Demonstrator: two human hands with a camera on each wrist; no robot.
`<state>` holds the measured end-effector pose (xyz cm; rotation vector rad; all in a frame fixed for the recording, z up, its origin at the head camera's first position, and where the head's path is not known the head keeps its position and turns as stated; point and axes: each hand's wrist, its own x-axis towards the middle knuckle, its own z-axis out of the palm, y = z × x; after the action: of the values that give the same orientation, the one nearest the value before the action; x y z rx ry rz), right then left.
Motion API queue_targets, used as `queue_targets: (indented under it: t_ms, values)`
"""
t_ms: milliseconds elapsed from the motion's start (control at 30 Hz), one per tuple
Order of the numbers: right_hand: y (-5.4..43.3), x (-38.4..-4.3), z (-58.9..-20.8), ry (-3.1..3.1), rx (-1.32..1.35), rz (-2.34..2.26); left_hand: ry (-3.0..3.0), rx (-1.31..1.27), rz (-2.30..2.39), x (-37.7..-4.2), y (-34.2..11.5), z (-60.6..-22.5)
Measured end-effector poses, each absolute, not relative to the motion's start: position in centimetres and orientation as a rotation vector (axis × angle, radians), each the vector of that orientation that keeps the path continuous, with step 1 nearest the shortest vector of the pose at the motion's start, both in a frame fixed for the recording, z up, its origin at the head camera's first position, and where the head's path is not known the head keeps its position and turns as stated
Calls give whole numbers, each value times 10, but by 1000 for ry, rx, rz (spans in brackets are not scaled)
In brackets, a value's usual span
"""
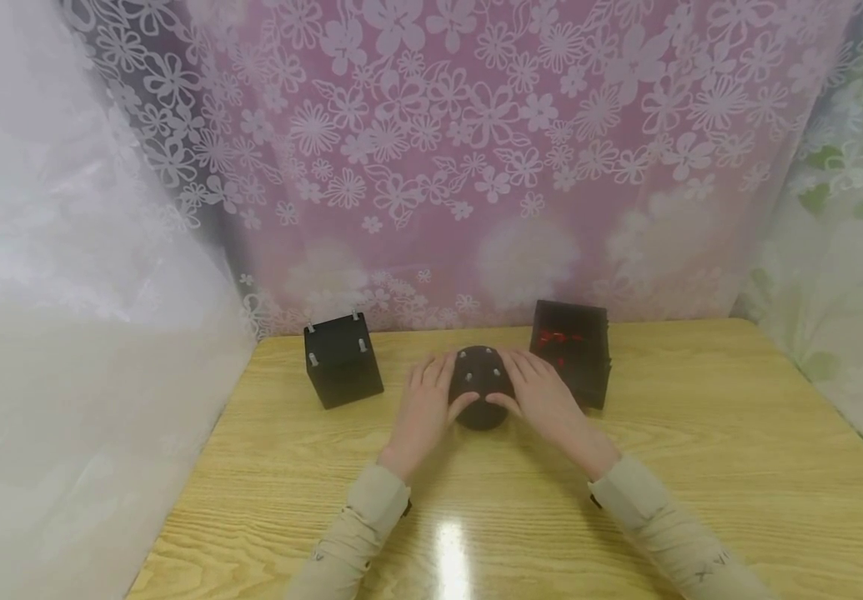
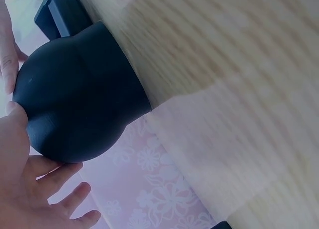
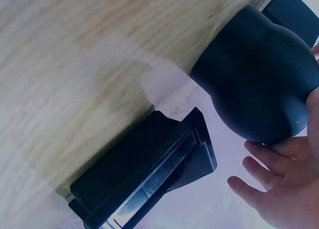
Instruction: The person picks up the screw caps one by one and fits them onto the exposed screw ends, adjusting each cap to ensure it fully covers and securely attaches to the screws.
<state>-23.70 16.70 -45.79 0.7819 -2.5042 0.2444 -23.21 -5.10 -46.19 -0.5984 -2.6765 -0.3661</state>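
A black bulbous object (image 1: 482, 408), pot-like with a rounded body over a narrower base, stands on the wooden table between both hands. Several small metal pegs stick up from its top. My left hand (image 1: 425, 408) holds its left side, thumb across the near face. On the right side my right hand (image 1: 544, 396) holds it in the same way. In the left wrist view the left hand (image 2: 30, 174) touches the rounded body (image 2: 75, 104) with thumb and some fingers, others spread away. The right wrist view shows the right hand (image 3: 284, 176) likewise.
On the left stands a black box (image 1: 344, 375) with several metal pegs at its top corners. Behind the right hand, a black box (image 1: 589, 358) with red marks stands near the table's back edge. Floral curtains (image 1: 431, 167) hang around the table (image 1: 251, 533).
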Motion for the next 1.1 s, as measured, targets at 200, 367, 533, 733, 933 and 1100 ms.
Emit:
queue_targets:
  t_ms: [200,367,533,733,933,1100]
  values:
    - [168,-233,-460,-2467,776,221,-2631,-620,-353,-229,-50,-464]
    - [169,-227,-461,-2457,771,251,-2608,-630,-359,-226,-50,-466]
    - [170,-223,-461,-2455,765,262,-2613,-634,-374,-222,-48,-466]
    - [171,-217,-459,-2470,757,254,-2636,-635,-400,-219,-47,-468]
    - [172,-213,-458,-2466,752,229,-2618,-647,-449,-216,-46,-467]
    - [173,-209,-459,-2454,751,239,-2597,-652,-471,-213,-44,-466]
